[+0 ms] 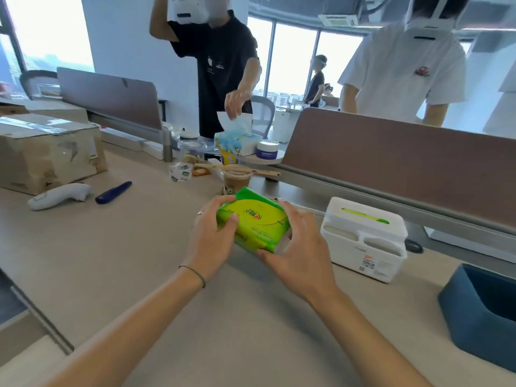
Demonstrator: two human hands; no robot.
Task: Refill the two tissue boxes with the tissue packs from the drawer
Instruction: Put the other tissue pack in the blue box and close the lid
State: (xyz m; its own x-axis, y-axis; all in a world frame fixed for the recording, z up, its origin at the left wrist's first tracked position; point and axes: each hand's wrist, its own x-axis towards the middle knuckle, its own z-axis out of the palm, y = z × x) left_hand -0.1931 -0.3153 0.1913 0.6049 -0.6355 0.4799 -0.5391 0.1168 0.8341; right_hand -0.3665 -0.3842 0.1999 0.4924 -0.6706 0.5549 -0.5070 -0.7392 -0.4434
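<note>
Head view: green tissue pack held above desk, gripped on both ends by left hand and right hand (fingers curled round pack edges). White tissue box just right of pack, w/ green showing thru top slot; blue box farther right, open top.

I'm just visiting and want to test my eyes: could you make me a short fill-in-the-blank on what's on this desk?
1. Both hands, left hand and right hand, hold a ____ tissue pack.
2. The white tissue box stands to the pack's ____.
3. The box at the far right edge is coloured ____.

Missing words: green; right; blue
</note>
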